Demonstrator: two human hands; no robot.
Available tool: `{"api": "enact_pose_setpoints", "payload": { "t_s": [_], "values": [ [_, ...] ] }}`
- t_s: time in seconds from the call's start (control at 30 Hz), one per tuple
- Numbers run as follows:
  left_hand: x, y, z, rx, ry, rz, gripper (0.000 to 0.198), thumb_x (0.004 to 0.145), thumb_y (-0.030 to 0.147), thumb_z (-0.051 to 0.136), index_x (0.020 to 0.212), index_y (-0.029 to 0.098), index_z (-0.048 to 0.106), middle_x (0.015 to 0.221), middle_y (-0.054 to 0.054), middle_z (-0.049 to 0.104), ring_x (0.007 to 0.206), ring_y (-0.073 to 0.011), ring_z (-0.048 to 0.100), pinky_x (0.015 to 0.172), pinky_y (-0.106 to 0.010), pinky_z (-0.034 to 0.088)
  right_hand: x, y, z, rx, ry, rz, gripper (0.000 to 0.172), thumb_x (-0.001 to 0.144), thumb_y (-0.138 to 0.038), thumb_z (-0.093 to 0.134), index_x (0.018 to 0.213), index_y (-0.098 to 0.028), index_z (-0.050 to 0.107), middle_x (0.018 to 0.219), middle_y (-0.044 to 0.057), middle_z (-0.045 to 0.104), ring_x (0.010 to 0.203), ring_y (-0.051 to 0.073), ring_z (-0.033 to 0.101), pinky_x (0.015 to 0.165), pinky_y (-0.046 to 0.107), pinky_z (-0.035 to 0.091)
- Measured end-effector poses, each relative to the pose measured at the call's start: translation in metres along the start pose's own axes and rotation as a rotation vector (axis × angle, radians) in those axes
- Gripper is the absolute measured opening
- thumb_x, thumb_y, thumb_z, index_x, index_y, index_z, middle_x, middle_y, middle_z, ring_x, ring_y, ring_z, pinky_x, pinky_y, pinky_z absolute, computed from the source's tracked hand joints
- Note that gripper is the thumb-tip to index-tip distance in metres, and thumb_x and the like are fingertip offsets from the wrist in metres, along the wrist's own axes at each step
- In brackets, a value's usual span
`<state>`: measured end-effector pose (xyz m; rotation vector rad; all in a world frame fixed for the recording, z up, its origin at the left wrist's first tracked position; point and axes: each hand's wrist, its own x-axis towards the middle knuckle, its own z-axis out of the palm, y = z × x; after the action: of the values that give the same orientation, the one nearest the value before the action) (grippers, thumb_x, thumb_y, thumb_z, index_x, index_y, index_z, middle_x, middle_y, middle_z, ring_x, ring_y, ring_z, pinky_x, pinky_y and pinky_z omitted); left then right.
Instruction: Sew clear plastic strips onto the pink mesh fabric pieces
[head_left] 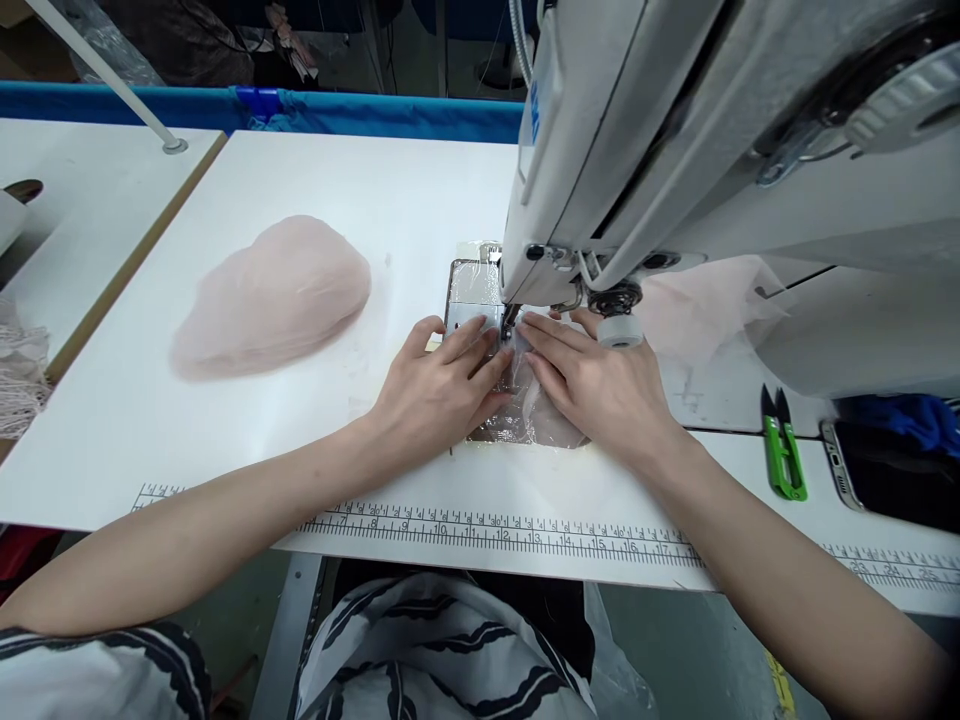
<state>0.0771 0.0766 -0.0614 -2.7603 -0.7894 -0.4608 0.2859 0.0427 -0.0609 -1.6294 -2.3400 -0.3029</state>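
Note:
A white sewing machine stands over the table, and its presser foot comes down between my two hands. Sheer pale pink fabric lies at the foot, over the shiny machine bed. My left hand rests to the left of the foot, fingers stretched out and spread near the metal plate. On the other side, my right hand lies on the fabric with its fingers extended flat, the tips close to the foot. My right hand covers part of the fabric.
A heap of sheer pink pieces lies at left; more pink fabric is behind my right hand. Green thread snips and a phone lie at right. A printed ruler runs along the front edge. A white pole stands back left.

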Motion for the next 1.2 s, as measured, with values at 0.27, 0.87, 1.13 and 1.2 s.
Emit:
{"api": "enact_pose_setpoints", "payload": {
  "t_s": [0.27, 0.87, 1.13, 1.2],
  "values": [
    [0.003, -0.005, -0.002, -0.157, -0.025, 0.012, 0.034, 0.1, 0.032, 0.046, 0.125, 0.015, 0.062, 0.125, -0.007, 0.067, 0.11, -0.0238, 0.058, 0.087, -0.038, 0.04, -0.005, -0.009, -0.045, 0.335, -0.288, 0.007, 0.013, 0.087, -0.031, 0.065, 0.095, -0.023, 0.072, 0.107, 0.001, 0.072, 0.067, 0.013, 0.065, 0.051, 0.026, 0.042],
    [0.034, -0.031, -0.001, -0.743, -0.176, -0.194, 0.033, 0.097, 0.027, 0.046, 0.084, 0.02, 0.076, 0.106, -0.003, 0.071, 0.097, -0.0197, 0.058, 0.092, -0.041, 0.039, -0.001, -0.002, -0.029, 0.467, -0.055, 0.189, 0.022, 0.095, -0.033, 0.057, 0.094, -0.019, 0.075, 0.065, 0.001, 0.066, 0.052, 0.012, 0.053, 0.054, 0.026, 0.04],
    [0.015, -0.033, 0.005, -0.57, -0.059, 0.01, 0.03, 0.097, 0.029, 0.047, 0.091, 0.022, 0.076, 0.115, -0.005, 0.069, 0.104, -0.0233, 0.056, 0.089, -0.043, 0.039, -0.007, -0.005, -0.022, 0.307, 0.08, 0.025, 0.018, 0.093, -0.03, 0.062, 0.092, -0.022, 0.079, 0.08, 0.001, 0.072, 0.061, 0.012, 0.058, 0.05, 0.026, 0.036],
    [0.008, -0.029, 0.006, -0.408, 0.038, 0.099, 0.027, 0.097, 0.029, 0.049, 0.097, 0.024, 0.076, 0.117, -0.005, 0.069, 0.107, -0.0244, 0.056, 0.088, -0.042, 0.039, -0.009, -0.007, -0.022, 0.232, 0.104, -0.074, 0.018, 0.091, -0.027, 0.064, 0.084, -0.02, 0.078, 0.088, 0.003, 0.075, 0.069, 0.016, 0.061, 0.056, 0.029, 0.039]
  ]
}}
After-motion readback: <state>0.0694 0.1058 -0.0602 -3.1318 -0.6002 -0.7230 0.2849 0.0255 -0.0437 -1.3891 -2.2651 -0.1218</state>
